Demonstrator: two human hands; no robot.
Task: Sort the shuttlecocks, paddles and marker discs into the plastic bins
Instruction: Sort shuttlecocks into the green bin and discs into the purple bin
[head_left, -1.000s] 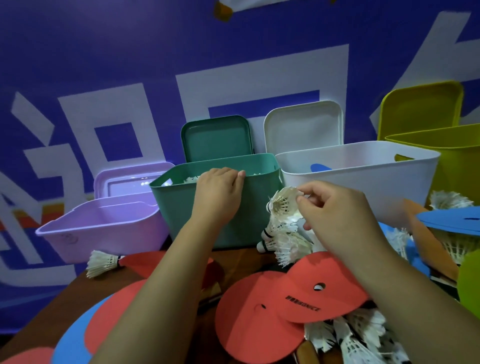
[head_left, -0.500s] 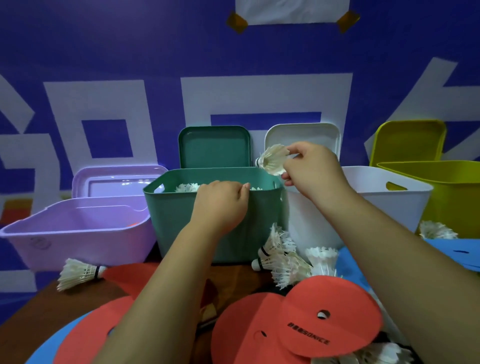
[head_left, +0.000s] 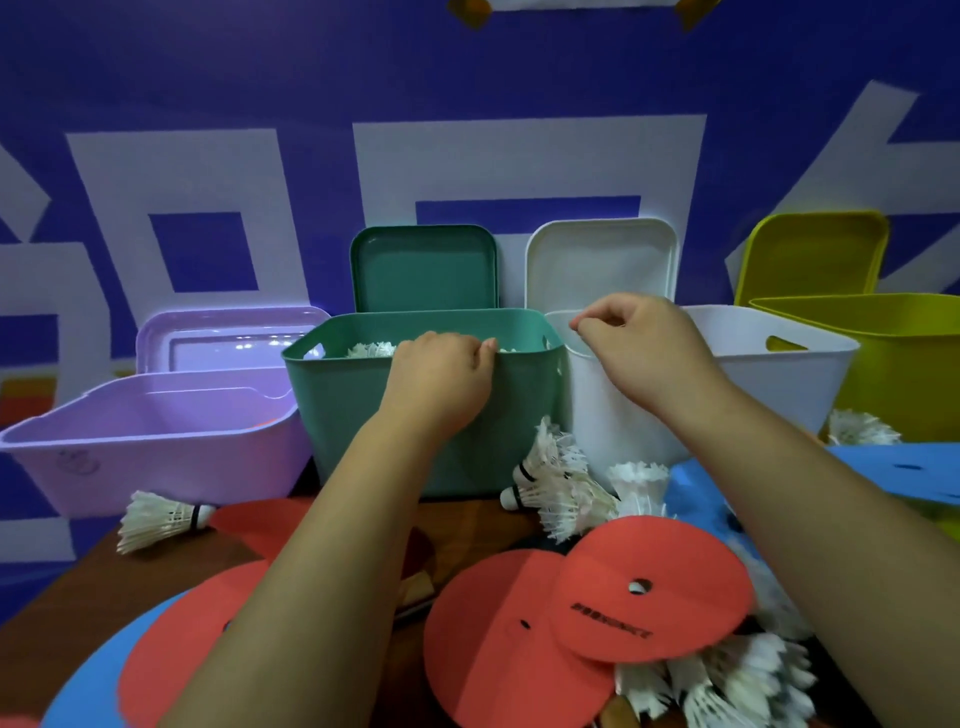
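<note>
Judging from the head view, the shuttlecocks (head_left: 558, 488) heaped on the table (head_left: 67, 587) are assessed as very light, with feather skirts that are easily crushed. A hold at the rounded cork end, or a loose pinch on the skirt, is advised. This heap lies against the foot of the green bin (head_left: 343, 415) and the white bin (head_left: 769, 384), below and between both hands and nearer the right wrist. More feathers are seen inside the green bin, just behind the left hand (head_left: 441, 379), whose fingers are hooked over the front rim. The right hand (head_left: 644, 353) is held above the near corner of the white bin, fingers curled and thumb against forefinger, with nothing visible in it. The red marker discs (head_left: 649, 597) are judged thin and flexible, best lifted by an edge. Paddles cannot be made out clearly.
</note>
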